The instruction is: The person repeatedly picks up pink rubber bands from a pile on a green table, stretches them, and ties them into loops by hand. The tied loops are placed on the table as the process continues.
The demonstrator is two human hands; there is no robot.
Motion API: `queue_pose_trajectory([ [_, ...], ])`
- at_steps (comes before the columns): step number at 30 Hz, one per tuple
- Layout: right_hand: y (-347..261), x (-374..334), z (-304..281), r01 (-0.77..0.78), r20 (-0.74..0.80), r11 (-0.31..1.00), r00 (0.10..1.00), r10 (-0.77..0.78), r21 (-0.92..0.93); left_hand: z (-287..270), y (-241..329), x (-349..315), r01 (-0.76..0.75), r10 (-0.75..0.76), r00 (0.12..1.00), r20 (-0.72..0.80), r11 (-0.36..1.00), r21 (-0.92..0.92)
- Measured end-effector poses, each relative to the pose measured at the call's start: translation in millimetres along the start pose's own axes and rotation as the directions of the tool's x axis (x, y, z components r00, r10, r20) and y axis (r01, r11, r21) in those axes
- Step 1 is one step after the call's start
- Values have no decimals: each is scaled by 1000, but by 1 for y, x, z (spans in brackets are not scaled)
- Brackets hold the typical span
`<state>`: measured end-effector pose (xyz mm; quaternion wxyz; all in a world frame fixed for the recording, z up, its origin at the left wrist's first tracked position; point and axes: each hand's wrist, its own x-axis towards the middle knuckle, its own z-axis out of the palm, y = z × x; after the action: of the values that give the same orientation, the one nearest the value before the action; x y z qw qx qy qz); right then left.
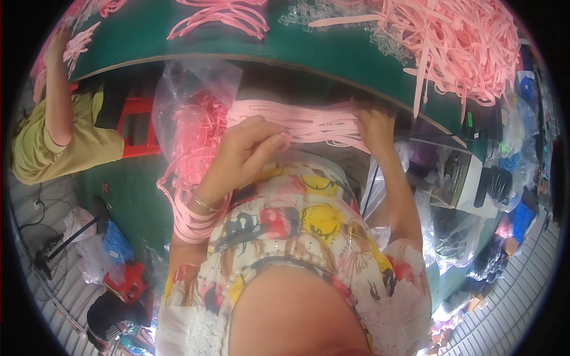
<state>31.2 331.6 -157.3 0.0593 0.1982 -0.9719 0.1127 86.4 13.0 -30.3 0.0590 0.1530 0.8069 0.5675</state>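
Note:
A flat bundle of pale pink soft straps (320, 123) stretches sideways in front of my body, just below the table's edge. At its right end my right hand (376, 132) is closed around the straps. My left hand (248, 147) is closed at the left end, with a bit of pink strap showing at the thumb and fingertips. Several more pink straps (191, 221) hang looped over my left forearm, near a thin bracelet (205, 204). Beside my left hand, a clear plastic bag (170, 113) holds a tangled mass of pink straps (199, 133).
Ahead is a green table (136, 44). A large heap of pink straps (463, 50) covers its right side, beside small clear pieces (389, 44). Another strap bundle (222, 18) lies farther back. A co-worker (65, 136) sits at left near a red stool (138, 126).

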Motion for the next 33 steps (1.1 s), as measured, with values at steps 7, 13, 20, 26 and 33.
queue_pose_trajectory([
  [7, 1, -2, -11, -66, -5, 994, 998, 66, 84, -1, -6, 0, 36, -36, 999, 13, 999, 1],
  [13, -20, -3, -15, 150, 71, 984, 985, -157, 92, -2, -7, 1, 60, -60, 998, -14, 997, -43],
  [20, -28, -5, -6, 105, 112, 994, 988, -102, -16, -8, -8, -4, 60, -59, 998, 2, 997, -50],
  [26, -24, -1, -13, 145, 75, 989, 987, -144, -7, -3, -15, -8, 76, -75, 997, 14, 993, -88],
  [33, -60, 22, -92, -318, 447, 721, 895, 14, 615, -2, -14, -10, 160, -142, 987, 78, 934, -320],
])
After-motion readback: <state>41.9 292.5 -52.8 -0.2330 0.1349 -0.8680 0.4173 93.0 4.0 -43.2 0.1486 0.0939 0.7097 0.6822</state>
